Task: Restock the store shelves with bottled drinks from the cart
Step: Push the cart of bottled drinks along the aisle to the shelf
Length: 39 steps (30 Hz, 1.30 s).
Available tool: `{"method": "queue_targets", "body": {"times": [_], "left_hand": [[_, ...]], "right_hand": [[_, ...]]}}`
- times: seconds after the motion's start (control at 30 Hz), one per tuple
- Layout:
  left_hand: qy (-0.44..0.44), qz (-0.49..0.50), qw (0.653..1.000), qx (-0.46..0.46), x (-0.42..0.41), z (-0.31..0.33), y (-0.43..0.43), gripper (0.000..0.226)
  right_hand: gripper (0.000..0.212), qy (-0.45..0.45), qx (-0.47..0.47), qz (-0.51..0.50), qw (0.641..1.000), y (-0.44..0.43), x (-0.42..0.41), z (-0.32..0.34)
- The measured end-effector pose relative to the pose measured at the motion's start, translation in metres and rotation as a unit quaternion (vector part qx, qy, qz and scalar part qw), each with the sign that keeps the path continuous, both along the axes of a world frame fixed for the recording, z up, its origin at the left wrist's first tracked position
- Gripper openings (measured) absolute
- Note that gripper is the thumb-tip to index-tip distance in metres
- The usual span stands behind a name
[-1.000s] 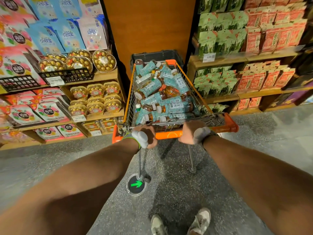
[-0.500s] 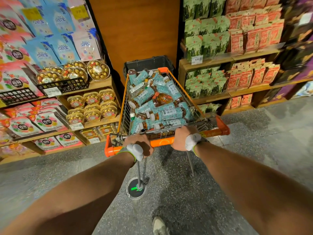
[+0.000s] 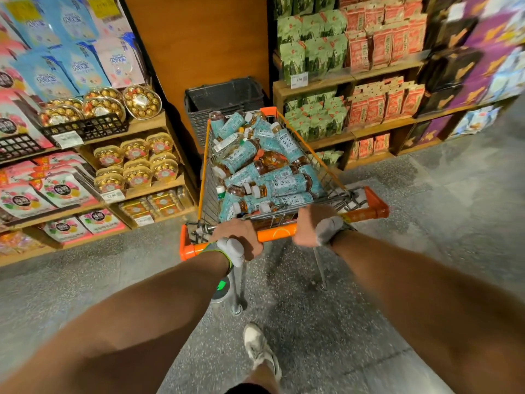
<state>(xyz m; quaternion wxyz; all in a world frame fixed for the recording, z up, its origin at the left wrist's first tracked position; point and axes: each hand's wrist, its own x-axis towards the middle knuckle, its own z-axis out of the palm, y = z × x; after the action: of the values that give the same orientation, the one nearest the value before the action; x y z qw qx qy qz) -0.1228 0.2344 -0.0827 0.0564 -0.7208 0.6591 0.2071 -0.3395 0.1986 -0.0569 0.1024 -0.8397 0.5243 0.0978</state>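
An orange-trimmed wire shopping cart (image 3: 335, 177) stands in front of me, piled with several tea bottles (image 3: 272, 183) that have pale teal labels and white caps, lying on their sides. My left hand (image 3: 238, 237) grips the orange cart handle (image 3: 278, 233) towards its left end. My right hand (image 3: 308, 227) grips the same handle right of its middle. Both wrists carry grey wraps.
A stack of dark baskets (image 3: 224, 99) sits against a wooden pillar (image 3: 199, 46) just beyond the cart. Shelves of gold chocolate boxes (image 3: 136, 163) and candy bags stand left; green and red snack packs (image 3: 352, 106) fill shelves right. Grey speckled floor (image 3: 454, 209) opens to the right.
The cart and my view have swung rightwards, so the shelves sit further left in view. One foot has stepped forward. Both hands keep hold of the handle.
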Motion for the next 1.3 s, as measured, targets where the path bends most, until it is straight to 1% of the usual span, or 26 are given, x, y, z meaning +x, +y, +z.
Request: {"method": "queue_targets", "body": {"times": [0.03,0.1,0.2,0.37,0.43,0.53,0.6,0.7,0.8,1.0,1.07,1.1,1.2,1.27,1.3], "left_hand": [[-0.026,-0.011,1.000,0.001,-0.008,-0.002,0.009,0.047],[-0.072,-0.034,0.997,-0.007,-0.024,-0.003,0.024,0.045],[-0.067,-0.092,0.993,-0.009,-0.038,-0.008,0.043,0.047],[-0.076,-0.164,0.984,-0.007,-0.060,-0.007,0.064,0.045],[-0.069,-0.173,0.982,-0.010,-0.064,-0.006,0.065,0.045],[-0.072,-0.210,0.975,-0.022,-0.081,-0.005,0.069,0.043],[-0.083,-0.221,0.971,-0.044,-0.097,-0.003,0.071,0.040],[-0.093,-0.255,0.962,-0.045,-0.120,-0.001,0.070,0.034],[-0.089,-0.304,0.948,-0.032,-0.139,0.001,0.063,0.030],[-0.068,-0.397,0.914,-0.042,-0.168,0.003,0.039,0.040],[-0.084,-0.413,0.905,-0.059,-0.183,0.007,0.028,0.039],[-0.088,-0.430,0.897,-0.061,-0.192,0.010,0.020,0.038],[-0.066,-0.490,0.868,-0.046,-0.208,0.013,-0.006,0.039],[-0.045,-0.531,0.845,-0.051,-0.221,0.017,-0.031,0.043],[-0.037,-0.531,0.845,-0.042,-0.223,0.018,-0.035,0.044]], "right_hand": [[0.046,-0.002,0.015,-0.005,1.000,0.008,-0.007,0.000],[0.049,-0.018,0.007,-0.020,1.000,0.028,-0.026,-0.006],[0.045,-0.011,-0.018,-0.057,0.998,0.056,-0.045,-0.003],[0.043,-0.010,-0.030,-0.083,0.996,0.099,-0.076,-0.005],[0.040,-0.016,-0.042,-0.100,0.994,0.107,-0.082,-0.003],[0.038,-0.005,-0.031,-0.139,0.990,0.125,-0.094,-0.002],[0.033,0.006,-0.033,-0.176,0.984,0.137,-0.103,-0.005],[0.038,0.009,-0.041,-0.220,0.975,0.152,-0.116,-0.007],[0.043,0.010,-0.053,-0.269,0.962,0.162,-0.133,-0.011],[0.044,0.020,-0.034,-0.336,0.941,0.169,-0.155,-0.012],[0.042,0.022,-0.027,-0.369,0.929,0.167,-0.162,-0.013],[0.042,0.018,-0.024,-0.392,0.920,0.165,-0.166,-0.015],[0.040,0.022,-0.014,-0.448,0.894,0.154,-0.171,-0.016],[0.034,0.018,-0.005,-0.504,0.864,0.143,-0.175,-0.016],[0.031,0.014,0.002,-0.516,0.856,0.140,-0.175,-0.014]]}}
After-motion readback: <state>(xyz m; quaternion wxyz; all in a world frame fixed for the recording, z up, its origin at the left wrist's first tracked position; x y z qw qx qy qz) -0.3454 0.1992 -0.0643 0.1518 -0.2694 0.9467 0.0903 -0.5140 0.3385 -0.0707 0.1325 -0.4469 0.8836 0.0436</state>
